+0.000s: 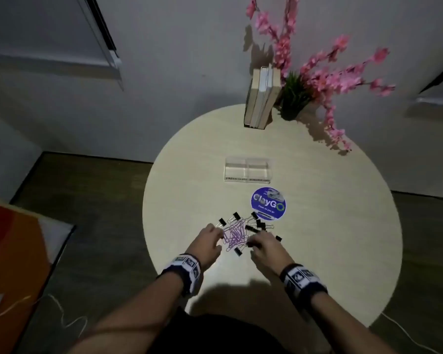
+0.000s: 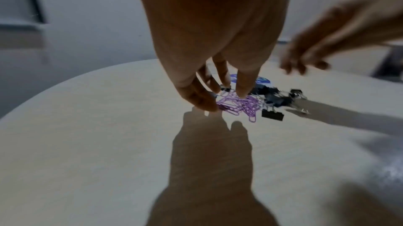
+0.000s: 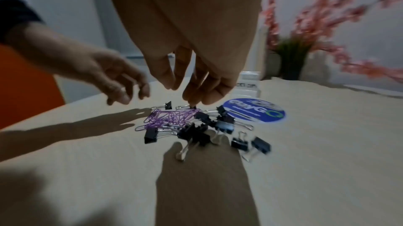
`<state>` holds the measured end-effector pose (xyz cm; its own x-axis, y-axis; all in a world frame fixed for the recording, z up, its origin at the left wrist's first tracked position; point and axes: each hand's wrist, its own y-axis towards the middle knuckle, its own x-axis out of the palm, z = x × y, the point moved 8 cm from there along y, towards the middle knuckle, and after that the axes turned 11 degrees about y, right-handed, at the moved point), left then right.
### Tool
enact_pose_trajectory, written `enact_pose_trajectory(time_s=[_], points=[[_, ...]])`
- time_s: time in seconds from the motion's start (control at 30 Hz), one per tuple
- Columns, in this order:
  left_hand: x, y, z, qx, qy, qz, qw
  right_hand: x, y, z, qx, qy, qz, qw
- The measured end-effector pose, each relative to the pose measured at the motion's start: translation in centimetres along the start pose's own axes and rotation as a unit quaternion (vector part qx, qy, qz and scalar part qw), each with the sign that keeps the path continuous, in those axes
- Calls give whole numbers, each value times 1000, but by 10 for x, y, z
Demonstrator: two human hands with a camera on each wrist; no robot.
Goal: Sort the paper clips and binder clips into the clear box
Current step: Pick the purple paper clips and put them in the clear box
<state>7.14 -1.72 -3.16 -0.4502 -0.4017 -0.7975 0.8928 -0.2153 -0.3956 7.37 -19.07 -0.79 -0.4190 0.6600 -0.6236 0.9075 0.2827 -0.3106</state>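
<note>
A tangle of purple paper clips [image 1: 233, 236] [image 2: 240, 106] [image 3: 167, 118] lies near the front of the round table [image 1: 330, 238]. Several black binder clips [image 1: 253, 226] [image 2: 272, 115] [image 3: 196, 134] are scattered around and over it. My left hand [image 1: 216, 235] [image 2: 224, 98] [image 3: 126, 91] reaches down over the left side of the pile with fingers spread and holds nothing. My right hand [image 1: 255, 241] [image 3: 191, 90] [image 2: 303, 67] hangs just above the binder clips on the right, fingers loose and empty. The clear two-compartment box [image 1: 248, 169] [image 3: 248, 83] stands farther back, apart from the pile.
A round blue sticker [image 1: 268, 203] lies on the table between pile and box. Upright books [image 1: 261, 98] and a potted plant with pink blossoms [image 1: 317, 80] stand at the far edge by the wall. An orange item [image 1: 10, 251] and a cable lie on the floor at left.
</note>
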Motion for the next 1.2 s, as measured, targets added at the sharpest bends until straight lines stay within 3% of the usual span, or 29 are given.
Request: enact_pose_trajectory(time_s=[0.1, 0.27, 0.33, 0.43, 0.53, 0.67, 0.7, 0.8, 0.87, 1.0, 1.2], points=[[3, 22, 18, 23, 34, 2, 999, 19, 38, -22, -58, -42, -37, 997], [24, 39, 19, 21, 97, -39, 994, 49, 67, -17, -42, -168, -112, 978], [19, 40, 20, 20, 111, -9, 994, 53, 69, -16, -49, -159, -101, 981], [25, 42, 29, 11, 34, -52, 998, 53, 73, -6, -51, -124, -86, 987], [19, 43, 33, 21, 36, 20, 999, 48, 76, -9, -56, -162, -88, 981], [27, 44, 28, -12, -23, -18, 999, 53, 78, -9, -59, -206, -105, 971], [28, 44, 31, -14, -24, -31, 999, 53, 79, -9, -62, -199, -97, 973], [15, 48, 39, 20, -20, 54, 998, 65, 80, 9, -1, -155, -131, 979], [15, 43, 41, 25, 17, 67, 997, 67, 81, 11, 9, -121, -133, 984], [20, 46, 22, -76, -97, -6, 992, 47, 78, -5, 63, -9, -106, 992], [16, 43, 5, -119, -240, 24, 963, 24, 74, 4, 110, 96, -6, 989]])
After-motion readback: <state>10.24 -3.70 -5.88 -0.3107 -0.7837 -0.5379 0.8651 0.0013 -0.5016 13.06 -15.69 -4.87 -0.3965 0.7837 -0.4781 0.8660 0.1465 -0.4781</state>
